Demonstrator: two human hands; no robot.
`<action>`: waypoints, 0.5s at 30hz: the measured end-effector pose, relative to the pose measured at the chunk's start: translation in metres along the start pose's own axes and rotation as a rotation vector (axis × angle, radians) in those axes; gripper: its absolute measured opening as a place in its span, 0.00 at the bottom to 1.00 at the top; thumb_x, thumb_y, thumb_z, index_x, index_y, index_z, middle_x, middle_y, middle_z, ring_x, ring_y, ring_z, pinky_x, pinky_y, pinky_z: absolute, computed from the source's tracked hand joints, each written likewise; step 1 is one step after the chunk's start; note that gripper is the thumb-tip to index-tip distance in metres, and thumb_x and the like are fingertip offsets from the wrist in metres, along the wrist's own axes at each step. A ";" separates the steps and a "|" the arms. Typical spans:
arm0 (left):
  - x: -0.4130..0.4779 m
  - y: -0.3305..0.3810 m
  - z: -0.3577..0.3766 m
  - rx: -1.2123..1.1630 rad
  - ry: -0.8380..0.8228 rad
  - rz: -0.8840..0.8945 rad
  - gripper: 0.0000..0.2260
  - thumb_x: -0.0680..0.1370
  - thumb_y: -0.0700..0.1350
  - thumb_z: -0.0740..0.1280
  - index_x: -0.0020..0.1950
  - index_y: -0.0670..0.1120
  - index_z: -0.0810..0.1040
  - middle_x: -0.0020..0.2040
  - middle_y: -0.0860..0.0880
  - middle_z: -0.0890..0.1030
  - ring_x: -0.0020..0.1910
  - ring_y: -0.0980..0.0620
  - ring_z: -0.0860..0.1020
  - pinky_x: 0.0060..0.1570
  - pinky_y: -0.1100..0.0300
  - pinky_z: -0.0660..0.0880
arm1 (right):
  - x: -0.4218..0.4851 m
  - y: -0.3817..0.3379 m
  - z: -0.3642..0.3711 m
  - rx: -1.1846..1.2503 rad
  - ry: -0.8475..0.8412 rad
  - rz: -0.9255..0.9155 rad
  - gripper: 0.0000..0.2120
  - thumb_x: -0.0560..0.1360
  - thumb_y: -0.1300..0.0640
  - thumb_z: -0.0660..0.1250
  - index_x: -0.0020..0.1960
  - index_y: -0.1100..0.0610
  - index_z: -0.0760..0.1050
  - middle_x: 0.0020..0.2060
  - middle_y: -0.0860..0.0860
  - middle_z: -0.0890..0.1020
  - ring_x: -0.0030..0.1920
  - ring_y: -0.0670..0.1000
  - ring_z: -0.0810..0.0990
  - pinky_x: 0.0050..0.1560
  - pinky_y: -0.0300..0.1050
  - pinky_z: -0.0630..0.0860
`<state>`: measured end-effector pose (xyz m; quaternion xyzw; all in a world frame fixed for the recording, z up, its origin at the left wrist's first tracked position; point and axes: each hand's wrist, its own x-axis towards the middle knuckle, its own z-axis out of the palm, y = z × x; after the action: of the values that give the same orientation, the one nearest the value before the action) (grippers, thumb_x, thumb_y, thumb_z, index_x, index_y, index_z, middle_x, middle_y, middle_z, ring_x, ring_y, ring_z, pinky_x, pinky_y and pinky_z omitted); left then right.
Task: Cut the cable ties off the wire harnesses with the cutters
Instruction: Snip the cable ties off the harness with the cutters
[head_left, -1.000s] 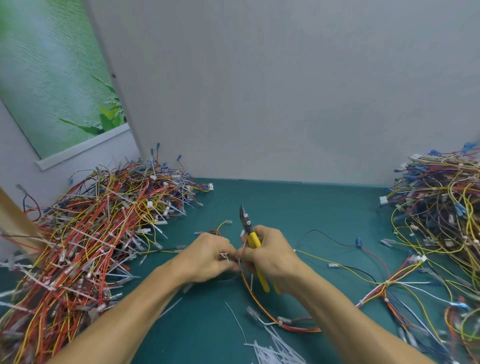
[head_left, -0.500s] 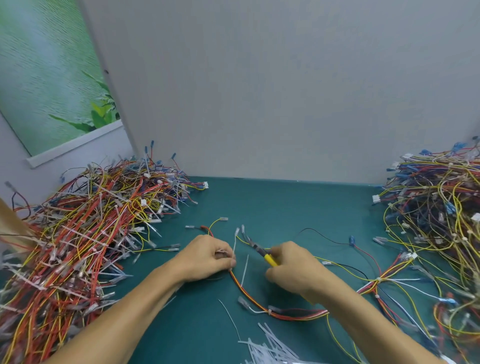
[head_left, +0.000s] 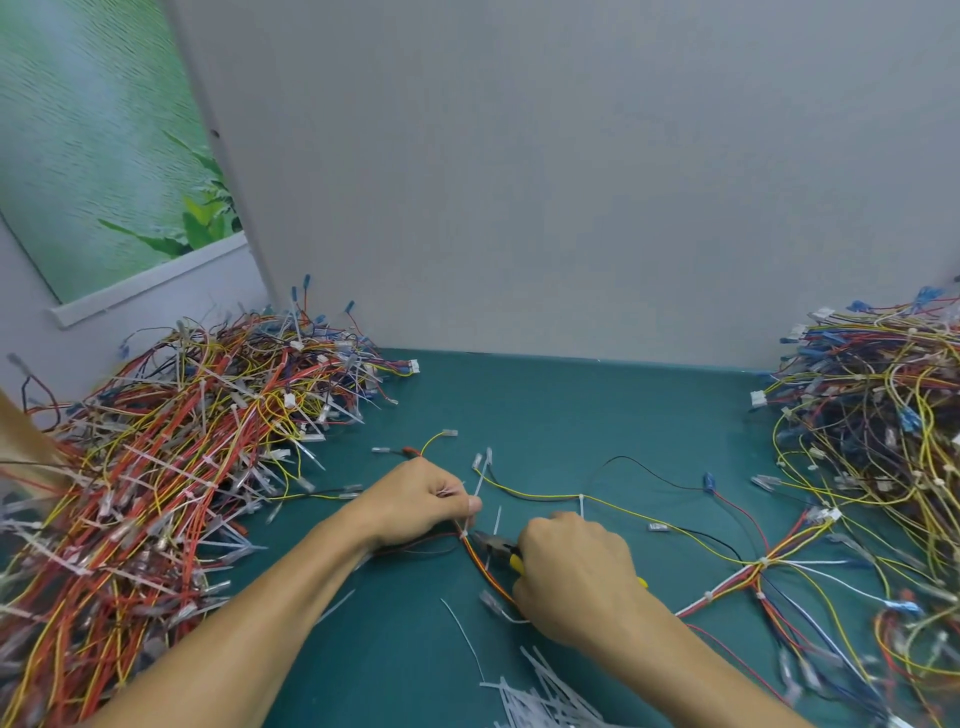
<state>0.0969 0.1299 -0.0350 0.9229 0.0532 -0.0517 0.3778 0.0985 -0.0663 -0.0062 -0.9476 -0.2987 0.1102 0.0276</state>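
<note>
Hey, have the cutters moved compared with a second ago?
Yes. The cutters in the right hand have tipped down from pointing toward the back wall and drawn nearer the person; the tip now aims left at the harness the left hand holds.

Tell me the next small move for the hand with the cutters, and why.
Probably squeeze the cutters shut on the white cable tie. The right hand grips them with the nose at the tie on the orange harness, which the left hand pinches right beside it.
</note>
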 end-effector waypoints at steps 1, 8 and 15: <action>0.000 0.000 0.000 0.005 0.001 0.002 0.16 0.76 0.53 0.69 0.37 0.41 0.80 0.28 0.51 0.70 0.28 0.55 0.65 0.33 0.58 0.60 | 0.001 -0.002 0.001 -0.001 0.000 -0.003 0.03 0.74 0.57 0.61 0.44 0.53 0.66 0.46 0.55 0.73 0.52 0.59 0.78 0.41 0.46 0.65; -0.001 0.001 0.001 0.009 -0.007 0.004 0.17 0.76 0.53 0.68 0.37 0.39 0.78 0.29 0.49 0.68 0.29 0.54 0.63 0.32 0.58 0.60 | 0.003 -0.005 0.002 0.008 0.006 -0.011 0.07 0.75 0.51 0.62 0.44 0.53 0.67 0.47 0.56 0.75 0.53 0.59 0.78 0.41 0.46 0.65; -0.001 -0.001 0.001 -0.015 -0.025 -0.010 0.19 0.76 0.53 0.68 0.39 0.36 0.76 0.31 0.47 0.70 0.31 0.52 0.64 0.35 0.57 0.60 | 0.004 -0.002 0.003 0.033 -0.008 0.000 0.08 0.74 0.51 0.62 0.43 0.54 0.66 0.39 0.53 0.67 0.46 0.59 0.75 0.40 0.46 0.65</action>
<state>0.0961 0.1302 -0.0362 0.9191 0.0533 -0.0647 0.3850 0.0995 -0.0621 -0.0099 -0.9466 -0.2968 0.1187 0.0421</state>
